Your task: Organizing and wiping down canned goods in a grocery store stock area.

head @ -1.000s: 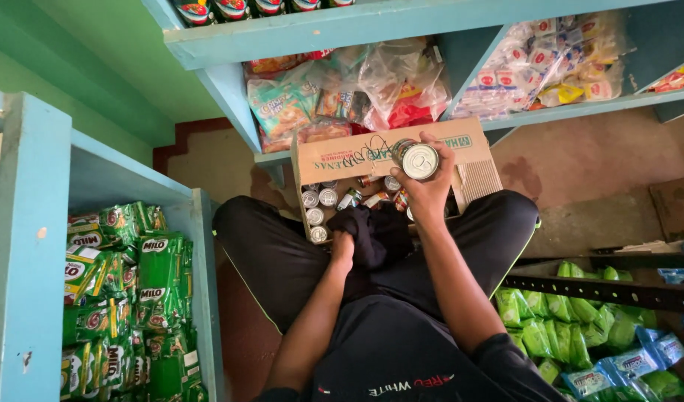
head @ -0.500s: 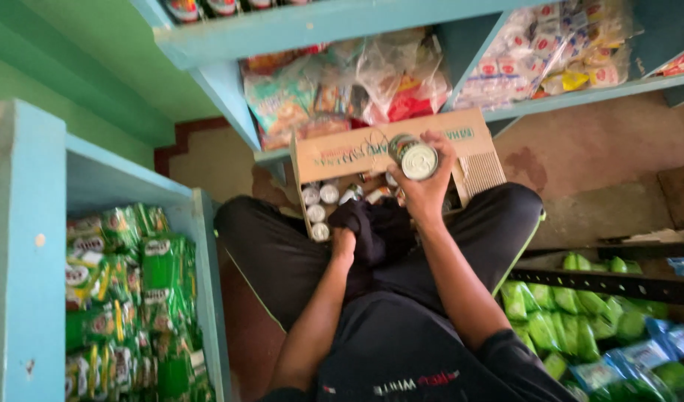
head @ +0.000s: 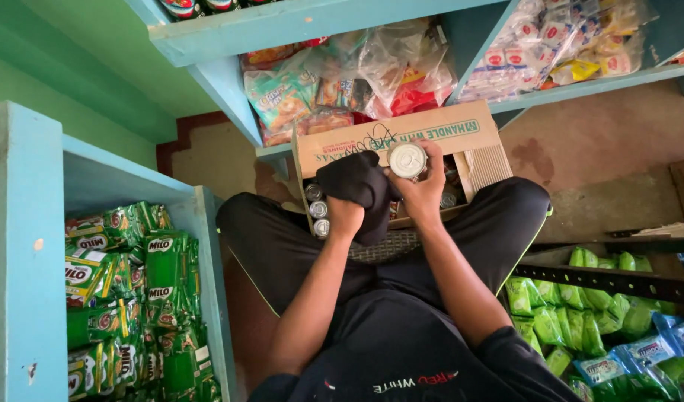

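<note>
At upper centre of the frame my right hand (head: 424,190) is clamped round a tin can (head: 407,160), while my left hand (head: 346,216) grips a black cloth (head: 357,182) (pressed beside it), above the cardboard box (head: 401,134).

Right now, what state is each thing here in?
Can: held upright in the right hand, lid sealed.
Black cloth: bunched in the left hand, against the can.
Cardboard box: open, more cans inside.
Green sachets: stacked in the blue shelf.

One head-worn camera looks steeply down, close over the lap (head: 387,298).
</note>
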